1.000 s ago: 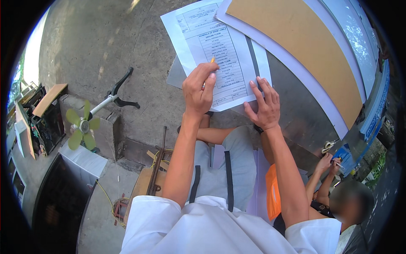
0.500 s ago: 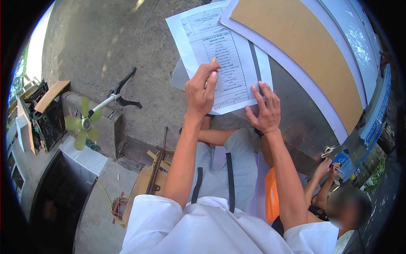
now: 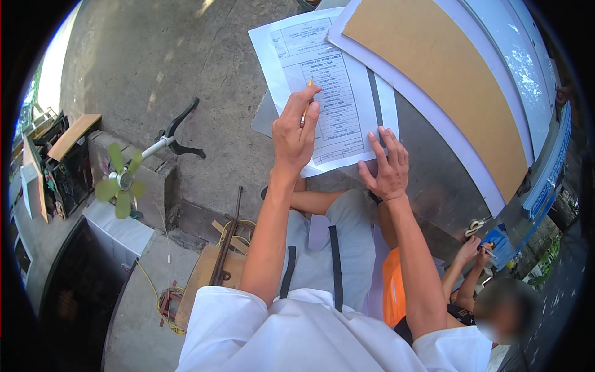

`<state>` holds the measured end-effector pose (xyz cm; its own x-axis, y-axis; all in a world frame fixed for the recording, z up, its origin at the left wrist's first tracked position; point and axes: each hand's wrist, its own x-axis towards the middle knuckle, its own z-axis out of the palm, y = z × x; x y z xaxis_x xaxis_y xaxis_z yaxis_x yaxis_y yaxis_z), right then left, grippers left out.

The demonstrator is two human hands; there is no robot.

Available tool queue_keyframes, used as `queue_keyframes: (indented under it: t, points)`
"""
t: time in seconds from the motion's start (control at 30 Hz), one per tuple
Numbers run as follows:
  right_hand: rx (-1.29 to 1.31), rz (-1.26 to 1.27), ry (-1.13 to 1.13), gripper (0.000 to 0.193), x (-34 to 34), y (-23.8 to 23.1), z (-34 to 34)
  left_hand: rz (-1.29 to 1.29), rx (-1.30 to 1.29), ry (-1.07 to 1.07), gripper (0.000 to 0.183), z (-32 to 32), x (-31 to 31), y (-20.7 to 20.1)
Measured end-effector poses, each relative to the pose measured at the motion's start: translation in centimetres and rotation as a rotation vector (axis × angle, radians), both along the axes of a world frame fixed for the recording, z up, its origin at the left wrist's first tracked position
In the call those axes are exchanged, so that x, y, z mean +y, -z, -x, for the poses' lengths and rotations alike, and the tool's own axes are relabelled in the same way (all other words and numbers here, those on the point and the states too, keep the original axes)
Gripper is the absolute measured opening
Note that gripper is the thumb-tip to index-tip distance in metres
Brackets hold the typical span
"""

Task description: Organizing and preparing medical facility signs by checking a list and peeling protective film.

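Note:
My left hand (image 3: 295, 135) is closed round a pencil (image 3: 310, 82), its point over the printed rows of a white paper sheet (image 3: 266, 49). My right hand (image 3: 387, 166) rests flat with fingers spread on the sheet's lower right corner. The sheet carries a printed table and a dark stripe down its right side. It lies on a grey surface (image 3: 427, 155), its upper right part covered by a curved white panel with a tan face (image 3: 434, 74).
Several more panels (image 3: 520, 68) lean at the far right. Lower right, a co-worker's hands (image 3: 474, 249) hold a small tool near scissors (image 3: 476, 228). On the left stand a green-bladed fan (image 3: 124, 181) and a concrete block (image 3: 149, 167). A metal bar (image 3: 226, 242) lies beside my left arm.
The sheet and the curved panel appear slightly nearer to me, and my right hand with them. The pencil point sits a little higher on the printed list.

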<state>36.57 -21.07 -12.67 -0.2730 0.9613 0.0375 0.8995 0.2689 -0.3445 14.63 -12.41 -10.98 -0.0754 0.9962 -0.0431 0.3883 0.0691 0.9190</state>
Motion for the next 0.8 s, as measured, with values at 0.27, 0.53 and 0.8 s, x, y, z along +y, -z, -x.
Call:
queue_keyframes:
  t: [0.27, 0.53, 0.8]
  points:
    - [-0.007, 0.001, -0.006, 0.062, 0.0, 0.0, 0.0, 0.049, 0.006, -0.012, 0.030, 0.1, 0.3, -0.4]
    - [-0.015, -0.003, 0.001, 0.063, 0.1, 0.0, -0.1, 0.152, -0.088, -0.035, 0.029, -0.1, 0.4, -1.1]
    - [-0.015, -0.002, -0.002, 0.064, 0.0, 0.1, -0.1, 0.069, -0.018, -0.054, 0.030, -0.1, 0.4, -0.4]
